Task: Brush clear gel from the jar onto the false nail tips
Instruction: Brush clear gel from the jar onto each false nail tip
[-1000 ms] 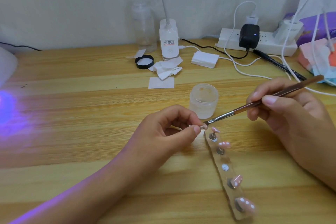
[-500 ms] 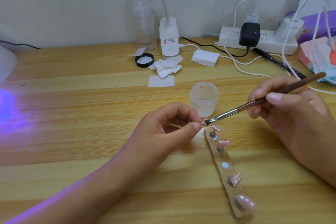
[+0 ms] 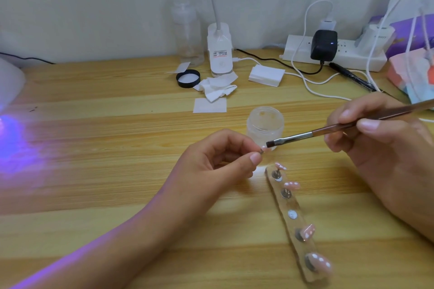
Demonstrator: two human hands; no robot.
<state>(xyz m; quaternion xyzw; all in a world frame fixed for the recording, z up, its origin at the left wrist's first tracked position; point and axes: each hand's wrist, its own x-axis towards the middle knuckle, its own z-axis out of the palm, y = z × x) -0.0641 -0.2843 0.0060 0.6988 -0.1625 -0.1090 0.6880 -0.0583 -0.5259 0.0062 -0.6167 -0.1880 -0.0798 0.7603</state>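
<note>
Violet glow (image 3: pixel 14 145): I see it spread over the far left of the table (image 3: pixel 94 101), beside a white lamp housing (image 3: pixel 9 84) at the frame edge
Left grip (image 3: pixel 211 166): forearm enters from lower left; thumb and forefinger pinch the small stud of a held nail tip (image 3: pixel 266 148), other fingers curled underneath
Clear bottle (image 3: pixel 187 33): upright at the back wall, with a black lid (image 3: pixel 187 78) lying flat on the table just in front of it
Wipes: one crumpled wipe (image 3: pixel 217 88) beside the lid, one flat wipe (image 3: pixel 209 105) just in front of it
Lamp base (image 3: pixel 219 51): white, upright, behind the crumpled wipe, stem rising out of frame
Pad stack (image 3: pixel 266 75): white, right of the lamp base
Jar (image 3: pixel 265 124): frosted, open, upright on the table just behind the held nail tip, between the two hands
Brush (image 3: pixel 328 128): slanted, bristles low and leftward at the held nail tip; I cannot confirm contact
Holder strip (image 3: pixel 297 225): flat on the table in front of the jar, running toward the near edge; mounted nail tips (image 3: pixel 308 232) sit on four studs, the middle stud (image 3: pixel 292 214) bare
Power strip (image 3: pixel 298 51): white, against the wall, black adapter (image 3: pixel 323 44) plugged in, cables trailing forward
Right grip (image 3: pixel 380 148): thumb and fingers closed round the brush handle, pen-style, raised above the table
</note>
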